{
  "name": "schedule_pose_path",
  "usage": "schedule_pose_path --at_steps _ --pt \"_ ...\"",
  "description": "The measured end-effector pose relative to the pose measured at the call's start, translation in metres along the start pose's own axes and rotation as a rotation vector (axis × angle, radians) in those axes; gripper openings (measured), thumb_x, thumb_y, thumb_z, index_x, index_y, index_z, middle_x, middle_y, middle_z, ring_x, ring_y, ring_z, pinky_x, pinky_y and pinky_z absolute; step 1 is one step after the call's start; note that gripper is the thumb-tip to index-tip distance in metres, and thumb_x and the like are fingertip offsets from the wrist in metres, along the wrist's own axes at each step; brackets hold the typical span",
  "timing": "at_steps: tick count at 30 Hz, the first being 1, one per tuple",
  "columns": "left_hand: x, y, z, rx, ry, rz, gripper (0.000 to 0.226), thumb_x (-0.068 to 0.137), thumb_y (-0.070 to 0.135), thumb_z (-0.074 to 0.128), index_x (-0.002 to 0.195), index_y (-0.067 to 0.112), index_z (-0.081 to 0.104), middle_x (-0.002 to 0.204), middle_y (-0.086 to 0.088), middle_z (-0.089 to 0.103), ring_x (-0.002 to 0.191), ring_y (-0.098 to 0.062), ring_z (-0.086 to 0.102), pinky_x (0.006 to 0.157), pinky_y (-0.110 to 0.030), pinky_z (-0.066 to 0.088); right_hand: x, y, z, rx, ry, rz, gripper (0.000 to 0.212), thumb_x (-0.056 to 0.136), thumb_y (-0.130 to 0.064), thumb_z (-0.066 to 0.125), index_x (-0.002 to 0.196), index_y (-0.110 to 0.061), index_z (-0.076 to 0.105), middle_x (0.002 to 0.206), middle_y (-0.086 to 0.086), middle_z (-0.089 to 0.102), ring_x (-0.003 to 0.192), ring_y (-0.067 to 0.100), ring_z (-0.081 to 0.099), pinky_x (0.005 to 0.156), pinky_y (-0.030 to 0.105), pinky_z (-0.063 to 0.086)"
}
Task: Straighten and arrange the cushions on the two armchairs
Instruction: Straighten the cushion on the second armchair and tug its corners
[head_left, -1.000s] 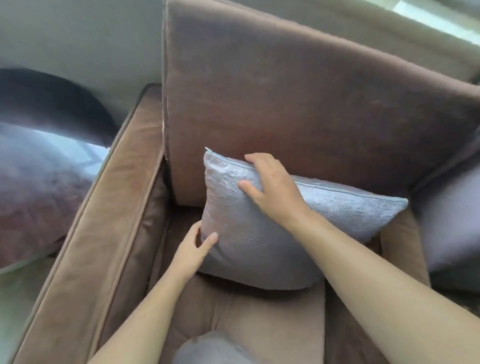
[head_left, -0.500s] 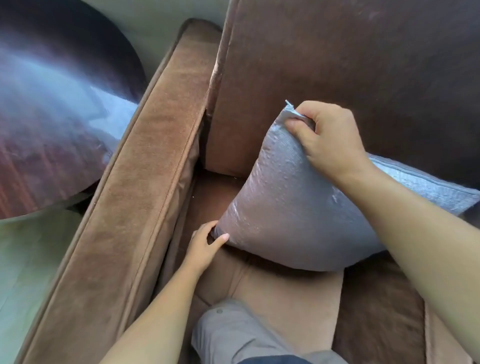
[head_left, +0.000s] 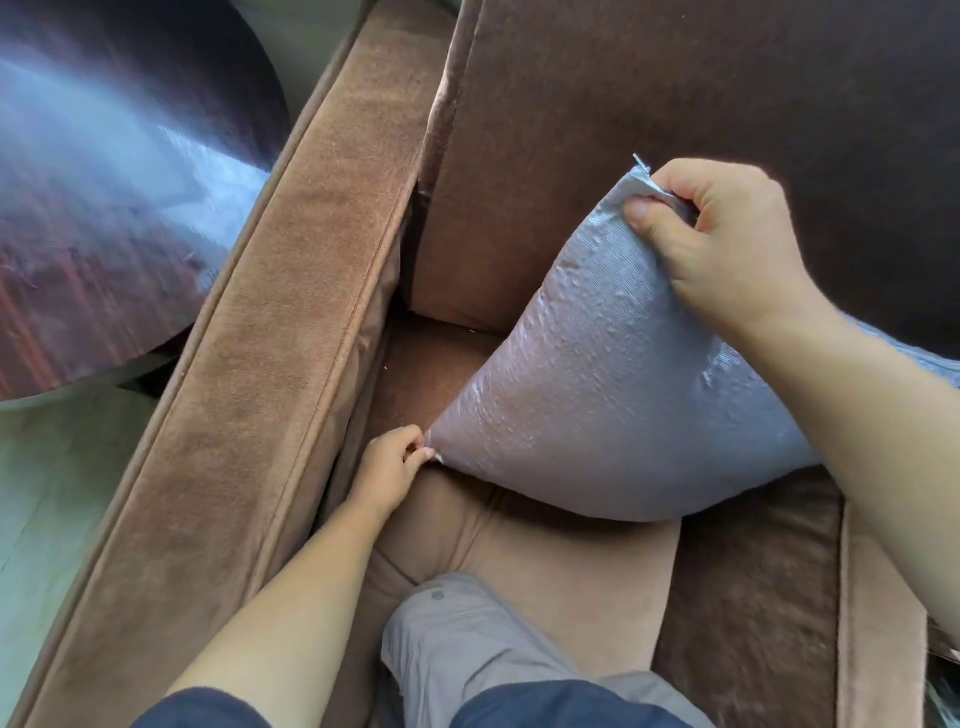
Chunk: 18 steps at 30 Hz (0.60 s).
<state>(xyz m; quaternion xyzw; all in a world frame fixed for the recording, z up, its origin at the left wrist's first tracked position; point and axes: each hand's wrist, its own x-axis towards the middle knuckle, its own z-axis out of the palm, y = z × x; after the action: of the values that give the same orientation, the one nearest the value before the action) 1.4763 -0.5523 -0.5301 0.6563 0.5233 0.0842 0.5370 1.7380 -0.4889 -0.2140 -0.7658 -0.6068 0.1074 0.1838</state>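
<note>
Silvery-grey throw cushion (head_left: 613, 384) looks soft and light; right hand (head_left: 727, 244) pinches its top corner, left hand (head_left: 389, 467) its lower corner.

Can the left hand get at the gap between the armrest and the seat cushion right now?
Probably yes. The left hand pinches the grey cushion's lower corner right beside the armrest, and nothing lies between it and that gap. It would have to let go of the corner first.
</note>
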Motion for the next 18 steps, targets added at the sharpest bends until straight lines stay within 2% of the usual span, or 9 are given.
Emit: schedule_pose_path --at_steps 2,4,8,12,16,18 --pt "-0.002 0.000 0.000 0.086 -0.012 0.059 0.027 0.087 0.006 0.068 0.069 0.008 0.048 0.068 -0.004 0.049 0.068 -0.023 0.045 0.062 -0.033 0.029 0.002 0.004 -0.004 -0.011 -0.011 0.005 0.027 0.092 -0.022 0.060 0.071 -0.005 0.057 0.059 -0.006 0.043 0.063 0.009 0.037 0.055 0.017 0.028" --pt "-0.005 -0.001 0.000 0.155 -0.026 0.100 0.031 0.089 0.005 0.064 0.070 0.014 0.042 0.072 -0.004 0.047 0.072 -0.024 0.045 0.066 -0.039 0.035 0.005 0.007 -0.007 -0.010 -0.009 0.013 0.028 0.091 -0.022 0.061 0.070 -0.005 0.057 0.059 -0.003 0.044 0.063 0.009 0.038 0.055 0.017 0.029" --pt "-0.007 -0.006 0.001 0.261 -0.008 0.129 0.016 0.090 0.006 0.063 0.079 0.002 0.053 0.085 -0.014 0.054 0.081 -0.031 0.048 0.073 -0.044 0.041 0.010 0.011 -0.008 -0.003 0.016 0.043 0.029 0.090 -0.023 0.061 0.070 -0.002 0.059 0.065 0.008 0.049 0.063 0.007 0.039 0.055 0.019 0.030" --pt "-0.007 -0.009 0.006 0.423 0.016 0.079 0.009 0.094 0.020 0.060 0.091 0.012 0.058 0.096 -0.007 0.056 0.095 -0.029 0.047 0.080 -0.041 0.036 0.010 0.010 -0.005 -0.002 0.031 0.066 0.029 0.089 -0.024 0.061 0.070 -0.003 0.060 0.065 0.006 0.048 0.063 0.007 0.038 0.055 0.019 0.030" --pt "-0.004 -0.011 0.008 0.471 -0.015 0.005 0.010 0.096 0.026 0.057 0.095 0.016 0.058 0.099 -0.004 0.052 0.100 -0.027 0.046 0.083 -0.040 0.033 0.010 0.008 -0.002 -0.007 0.033 0.066 0.029 0.089 -0.025 0.061 0.073 -0.001 0.062 0.066 0.014 0.053 0.065 0.015 0.043 0.061 0.035 0.033" --pt "0.001 -0.010 0.007 0.480 -0.043 -0.026 0.012 0.095 0.028 0.058 0.095 0.016 0.058 0.099 -0.004 0.053 0.101 -0.027 0.046 0.084 -0.041 0.035 0.008 0.007 0.006 0.006 0.030 0.068 0.027 0.090 -0.024 0.062 0.074 -0.003 0.064 0.066 0.011 0.055 0.064 0.014 0.045 0.062 0.035 0.033"
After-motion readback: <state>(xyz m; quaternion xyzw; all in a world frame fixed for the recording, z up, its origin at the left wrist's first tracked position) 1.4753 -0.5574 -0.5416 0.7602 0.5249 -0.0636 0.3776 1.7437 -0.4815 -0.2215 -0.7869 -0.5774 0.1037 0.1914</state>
